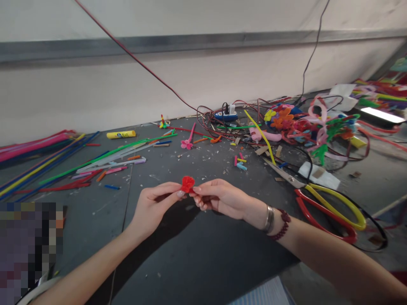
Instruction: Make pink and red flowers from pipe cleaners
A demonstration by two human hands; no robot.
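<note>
A small red fuzzy flower, seemingly bent from pipe cleaner, is pinched between my two hands above the dark tabletop. My left hand grips it from the left with thumb and forefinger. From the right, the fingertips of my right hand close on its lower edge, the other fingers curled under. What lies beneath the fingertips is hidden. Beyond the hands, a pink pipe-cleaner flower with a stem lies on the table. Short cut pieces in pink, yellow and blue are to its right.
Large scissors with red and yellow handles lie at right, near my right forearm. Behind them are a colourful flower bouquet, a pink glue gun and a corded power strip. Long pipe cleaners and a yellow glue stick lie at left.
</note>
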